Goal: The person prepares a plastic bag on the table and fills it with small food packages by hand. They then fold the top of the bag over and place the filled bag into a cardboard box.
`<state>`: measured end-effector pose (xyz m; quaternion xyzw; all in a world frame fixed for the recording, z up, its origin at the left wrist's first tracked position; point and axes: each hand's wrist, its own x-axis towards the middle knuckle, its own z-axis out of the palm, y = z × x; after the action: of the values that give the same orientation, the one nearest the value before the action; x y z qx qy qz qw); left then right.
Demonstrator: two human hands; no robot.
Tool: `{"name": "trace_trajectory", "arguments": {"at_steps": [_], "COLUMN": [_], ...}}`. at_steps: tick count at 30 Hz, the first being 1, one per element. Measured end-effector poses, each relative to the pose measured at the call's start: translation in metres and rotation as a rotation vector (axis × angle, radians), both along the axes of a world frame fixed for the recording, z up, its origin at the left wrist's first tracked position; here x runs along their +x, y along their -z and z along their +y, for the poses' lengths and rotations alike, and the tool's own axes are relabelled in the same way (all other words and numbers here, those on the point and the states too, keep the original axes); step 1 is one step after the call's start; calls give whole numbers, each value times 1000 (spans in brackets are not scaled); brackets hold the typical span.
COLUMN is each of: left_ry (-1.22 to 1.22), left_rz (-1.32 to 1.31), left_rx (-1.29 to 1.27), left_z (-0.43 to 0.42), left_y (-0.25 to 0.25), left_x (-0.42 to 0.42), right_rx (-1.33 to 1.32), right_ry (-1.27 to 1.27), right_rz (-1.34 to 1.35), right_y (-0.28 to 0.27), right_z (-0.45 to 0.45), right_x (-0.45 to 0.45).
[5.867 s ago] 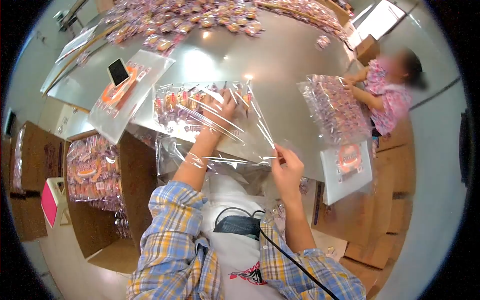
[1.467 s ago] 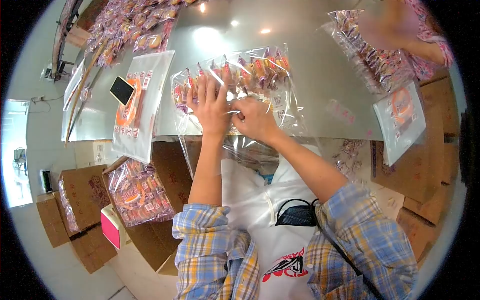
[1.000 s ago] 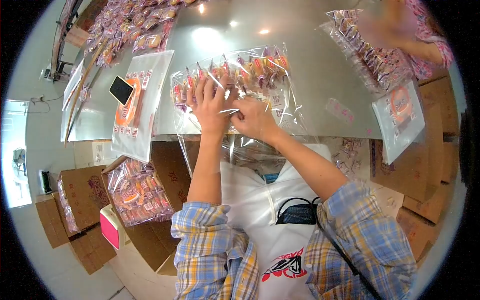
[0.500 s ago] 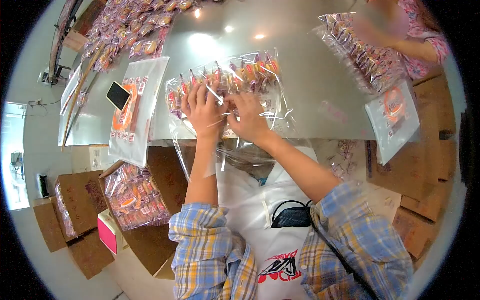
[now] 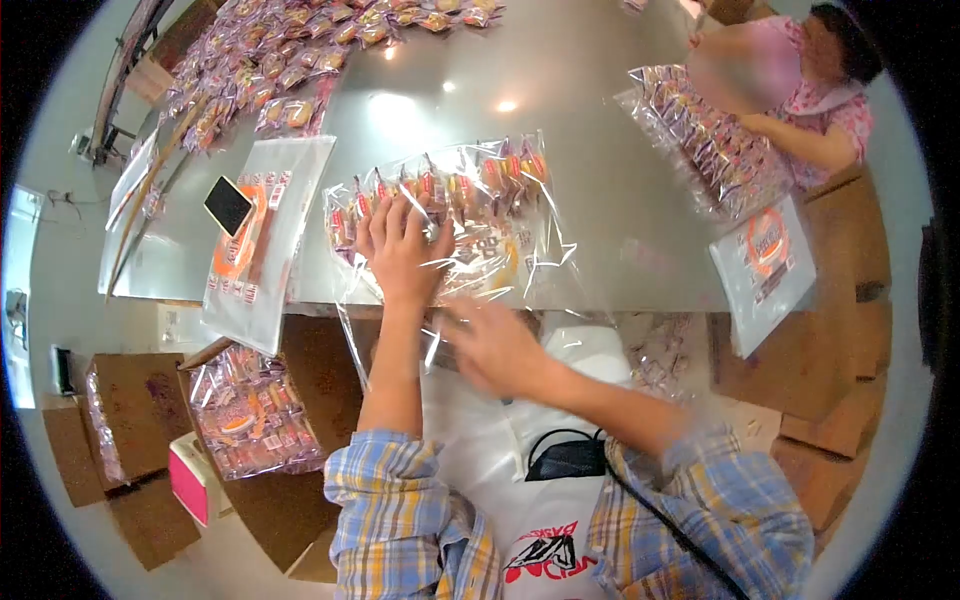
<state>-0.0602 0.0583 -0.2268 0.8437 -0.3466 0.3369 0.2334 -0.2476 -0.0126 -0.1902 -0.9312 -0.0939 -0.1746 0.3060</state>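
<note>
A clear plastic bag [image 5: 490, 255] lies on the metal table, holding several small wrapped snacks [image 5: 490, 175] lined up at its far end. My left hand [image 5: 405, 245] rests on top of the bag's left half, fingers stretched and spread over the snacks. Nearer to me, my right hand [image 5: 495, 345] hovers by the bag's loose end at the table edge. Motion smears its fingers, so whether it grips the plastic cannot be made out.
Loose wrapped snacks [image 5: 270, 60] are heaped at the far left. A black phone [image 5: 229, 206] lies on a stack of printed bags [image 5: 285, 230]. An open carton [image 5: 320, 370] with packed bags stands below. Across the table, a person [image 5: 820, 120] handles another filled bag [image 5: 710, 140].
My right hand has come off the snacks and moved back towards me, to the bag's near end. My left hand stays on the bag. The camera view has shifted slightly.
</note>
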Motion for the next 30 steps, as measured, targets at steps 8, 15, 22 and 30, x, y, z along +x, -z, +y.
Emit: {"name": "trace_trajectory", "arguments": {"at_steps": [8, 15, 22, 30], "left_ry": [-15, 16, -90, -75], "left_rz": [27, 67, 183, 259], "left_rx": [-20, -48, 22, 142], "left_z": [1, 0, 0, 14], "left_y": [0, -5, 5, 36], "left_x": [-2, -1, 0, 1], "right_rx": [267, -87, -317, -353], "right_ry": [-315, 274, 39, 50], "right_rz": [-383, -246, -183, -168], "right_y": [-103, -31, -9, -16], "right_z": [-61, -213, -123, -1], "right_x": [24, 254, 411, 530]}}
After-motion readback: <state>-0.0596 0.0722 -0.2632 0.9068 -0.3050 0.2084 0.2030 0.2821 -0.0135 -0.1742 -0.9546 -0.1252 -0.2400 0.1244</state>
